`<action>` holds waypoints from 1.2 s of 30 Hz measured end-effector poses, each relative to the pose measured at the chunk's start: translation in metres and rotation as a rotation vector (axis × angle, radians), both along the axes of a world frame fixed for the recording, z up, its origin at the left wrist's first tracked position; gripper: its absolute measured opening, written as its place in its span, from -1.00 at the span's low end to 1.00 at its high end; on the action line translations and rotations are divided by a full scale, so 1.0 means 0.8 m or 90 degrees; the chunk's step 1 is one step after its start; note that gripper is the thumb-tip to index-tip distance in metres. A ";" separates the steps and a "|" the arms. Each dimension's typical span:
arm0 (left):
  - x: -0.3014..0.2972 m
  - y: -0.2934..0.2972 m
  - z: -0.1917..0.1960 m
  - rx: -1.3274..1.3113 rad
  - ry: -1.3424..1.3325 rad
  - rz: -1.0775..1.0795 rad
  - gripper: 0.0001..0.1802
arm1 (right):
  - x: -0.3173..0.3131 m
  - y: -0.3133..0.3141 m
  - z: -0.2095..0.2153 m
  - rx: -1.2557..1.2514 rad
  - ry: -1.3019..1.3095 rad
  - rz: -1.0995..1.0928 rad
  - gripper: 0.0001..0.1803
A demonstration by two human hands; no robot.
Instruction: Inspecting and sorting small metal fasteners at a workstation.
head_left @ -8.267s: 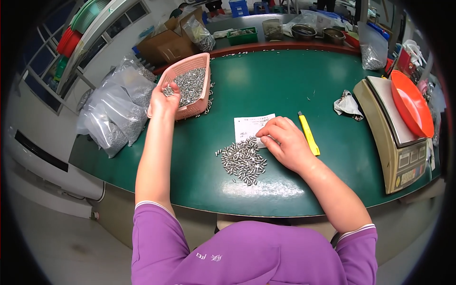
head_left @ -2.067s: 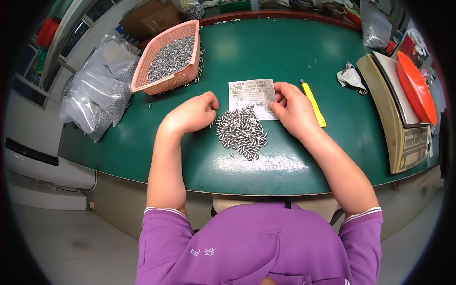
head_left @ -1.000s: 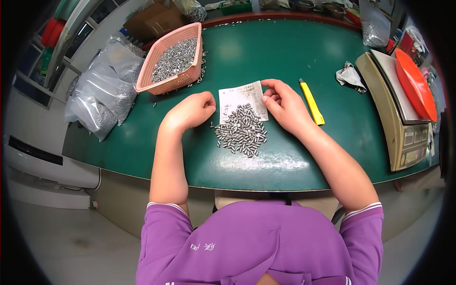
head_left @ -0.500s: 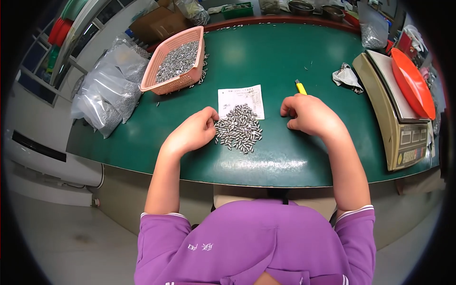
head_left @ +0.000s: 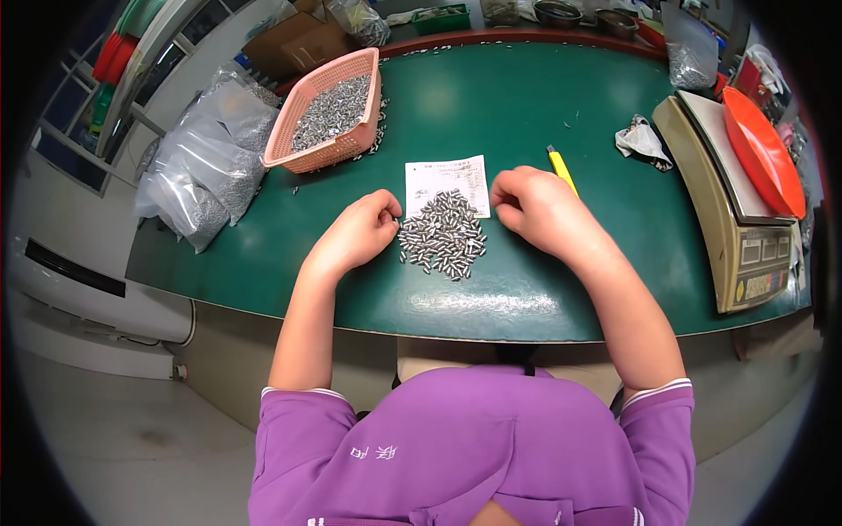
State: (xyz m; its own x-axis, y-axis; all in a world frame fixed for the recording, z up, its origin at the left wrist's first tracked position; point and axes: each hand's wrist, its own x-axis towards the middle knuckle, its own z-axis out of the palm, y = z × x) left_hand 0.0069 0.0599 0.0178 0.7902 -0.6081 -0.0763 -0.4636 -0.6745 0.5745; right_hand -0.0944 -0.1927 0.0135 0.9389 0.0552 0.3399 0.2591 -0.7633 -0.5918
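In the head view, the pile of small metal pieces (head_left: 442,232) lies at the centre of the frame on the green worktop (head_left: 513,110), overlapping a paper slip (head_left: 445,175). My left hand (head_left: 366,230) curls at the pile's left edge; I can't tell whether it pinches a piece. My right hand (head_left: 533,207) is bent by the slip's right edge, its grip hidden. I judge each piece light, hard and slick, best pinched mid-barrel; the slip flimsy, best taken by a bare corner.
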 end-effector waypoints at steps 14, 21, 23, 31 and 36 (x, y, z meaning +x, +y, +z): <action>0.004 -0.030 -0.004 -0.058 -0.050 -0.060 -0.88 | 0.022 0.020 -0.037 0.028 -0.096 -0.025 -0.82; 0.012 -0.042 -0.004 -0.060 -0.037 -0.082 -0.88 | 0.024 0.021 -0.039 0.046 -0.093 -0.018 -0.82; 0.014 -0.041 -0.005 -0.086 0.010 -0.066 -0.88 | 0.023 0.021 -0.039 0.052 -0.090 -0.016 -0.82; 0.003 0.007 0.013 0.027 0.043 0.009 -0.83 | 0.022 0.019 -0.039 0.070 -0.106 -0.009 -0.80; -0.013 0.002 0.007 -0.001 0.037 -0.031 -0.82 | 0.018 0.023 -0.034 0.025 -0.089 -0.019 -0.79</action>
